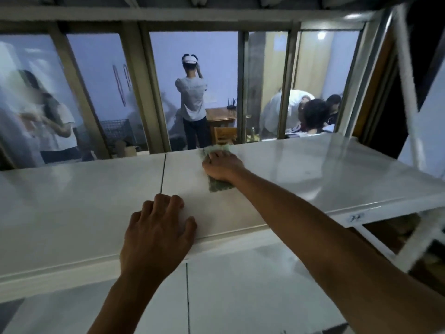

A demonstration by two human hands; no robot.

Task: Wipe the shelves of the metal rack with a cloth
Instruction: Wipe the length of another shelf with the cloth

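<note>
Head view: right hand (pixel 222 165) presses cloth (pixel 220 184) near window (pixel 192 92).

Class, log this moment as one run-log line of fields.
step: wiping shelf | right hand: pressing cloth near back edge | left hand: flat on front edge, no cloth | lower shelf: bare

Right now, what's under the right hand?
A green cloth, pressed flat on the white shelf by the right hand. Its ends show beyond the hand; its middle is covered.
</note>
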